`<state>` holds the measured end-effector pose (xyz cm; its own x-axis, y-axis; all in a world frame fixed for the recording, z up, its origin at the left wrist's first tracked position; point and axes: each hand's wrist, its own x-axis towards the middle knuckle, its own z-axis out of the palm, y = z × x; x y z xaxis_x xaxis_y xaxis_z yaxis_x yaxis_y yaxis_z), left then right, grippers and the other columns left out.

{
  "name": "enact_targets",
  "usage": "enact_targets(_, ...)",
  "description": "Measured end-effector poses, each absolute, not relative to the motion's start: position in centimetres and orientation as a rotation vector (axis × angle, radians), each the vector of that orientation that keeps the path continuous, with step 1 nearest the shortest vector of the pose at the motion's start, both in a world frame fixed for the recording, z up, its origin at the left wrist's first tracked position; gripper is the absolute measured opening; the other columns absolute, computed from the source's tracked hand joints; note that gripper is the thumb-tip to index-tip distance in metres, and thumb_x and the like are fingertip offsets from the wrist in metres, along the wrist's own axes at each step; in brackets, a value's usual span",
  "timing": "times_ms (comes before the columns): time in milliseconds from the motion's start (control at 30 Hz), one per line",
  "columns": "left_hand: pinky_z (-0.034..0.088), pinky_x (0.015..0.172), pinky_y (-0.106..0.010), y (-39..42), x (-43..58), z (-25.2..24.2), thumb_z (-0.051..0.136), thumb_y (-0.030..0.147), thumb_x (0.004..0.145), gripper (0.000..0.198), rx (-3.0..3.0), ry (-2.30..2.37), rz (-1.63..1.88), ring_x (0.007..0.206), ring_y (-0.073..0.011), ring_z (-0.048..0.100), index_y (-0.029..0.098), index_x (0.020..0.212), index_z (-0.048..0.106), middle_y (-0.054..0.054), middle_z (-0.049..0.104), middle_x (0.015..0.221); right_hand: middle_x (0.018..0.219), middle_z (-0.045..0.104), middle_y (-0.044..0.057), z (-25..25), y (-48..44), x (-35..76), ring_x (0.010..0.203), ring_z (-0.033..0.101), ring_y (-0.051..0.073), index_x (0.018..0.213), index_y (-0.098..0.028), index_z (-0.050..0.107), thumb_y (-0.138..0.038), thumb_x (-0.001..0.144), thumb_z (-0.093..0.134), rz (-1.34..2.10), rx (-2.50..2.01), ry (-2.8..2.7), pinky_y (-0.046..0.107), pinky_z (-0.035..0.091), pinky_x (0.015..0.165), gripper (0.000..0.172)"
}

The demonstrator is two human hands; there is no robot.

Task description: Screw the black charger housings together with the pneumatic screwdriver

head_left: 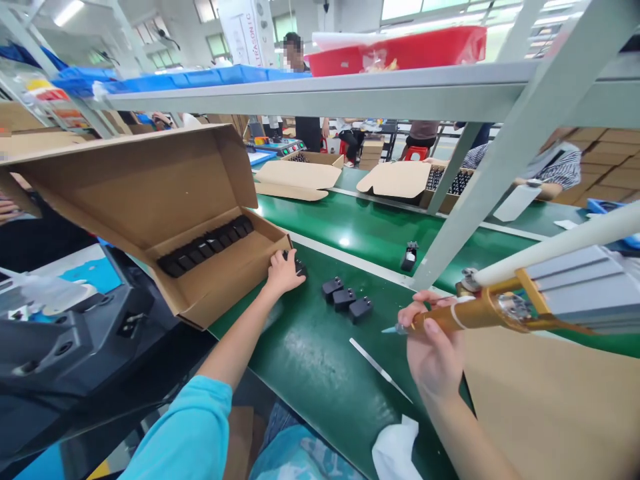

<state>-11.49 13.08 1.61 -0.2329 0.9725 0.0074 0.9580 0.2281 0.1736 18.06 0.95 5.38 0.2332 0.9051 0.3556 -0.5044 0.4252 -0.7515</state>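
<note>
My left hand (283,272) reaches out over the green conveyor belt (320,360) and closes on a small black plug-shaped part (299,267) beside the corner of an open cardboard box (150,193). A row of several black parts (207,245) lies inside the box. Three more black parts (347,299) sit on the belt to the right of that hand. My right hand (433,347) grips a gold-coloured glue gun (480,312), nozzle pointing left, with a white tube (560,243) running from it.
A lone black part (410,256) stands by a grey shelf post (500,167). A thin metal strip (377,368) and white cloth (397,450) lie on the belt. Brown cardboard (550,400) lies at right. Other workers and open boxes (395,179) are across the line.
</note>
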Motion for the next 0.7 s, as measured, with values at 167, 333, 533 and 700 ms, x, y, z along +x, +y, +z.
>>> enact_targets(167,0.042,0.099,-0.047,13.6,-12.0,1.9,0.071,0.045,0.067,0.092,1.861,2.308,0.194,0.128,-0.0424,0.040,0.018,0.146,0.032,-0.021,0.040,0.135,0.100,0.057,0.000,5.5,1.2,18.0,0.063,0.059,0.011,0.101,-0.029,0.055,-0.026,0.080,0.067,1.040,-0.569,-0.848,0.031,0.046,0.062,0.024)
enact_targets(333,0.041,0.100,-0.047,17.1,-10.6,3.2,0.070,0.049,0.068,0.092,1.923,2.261,0.234,0.130,-0.0413,0.039,0.022,0.147,0.031,-0.020,0.043,0.136,0.100,0.057,0.000,5.6,1.2,17.8,0.063,0.059,0.010,0.101,-0.029,0.054,-0.028,0.081,0.067,1.045,-0.569,-0.834,0.031,0.046,0.062,0.024)
enact_targets(533,0.041,0.101,-0.044,27.8,-5.0,4.8,0.072,0.052,0.066,0.101,1.942,2.208,0.238,0.132,-0.0399,0.039,0.019,0.149,0.026,-0.023,0.041,0.140,0.101,0.057,0.000,5.5,1.5,17.8,0.064,0.060,0.010,0.100,-0.029,0.057,-0.029,0.083,0.066,1.007,-0.561,-0.858,0.030,0.047,0.062,0.019)
enact_targets(700,0.043,0.096,-0.051,31.9,-2.7,4.2,0.079,0.051,0.058,0.106,1.835,2.223,0.173,0.132,-0.0464,0.037,0.014,0.146,0.032,-0.029,0.040,0.142,0.101,0.057,0.000,5.1,1.8,18.1,0.065,0.059,0.009,0.102,-0.030,0.059,-0.030,0.084,0.066,0.990,-0.558,-0.869,0.027,0.046,0.062,0.018)
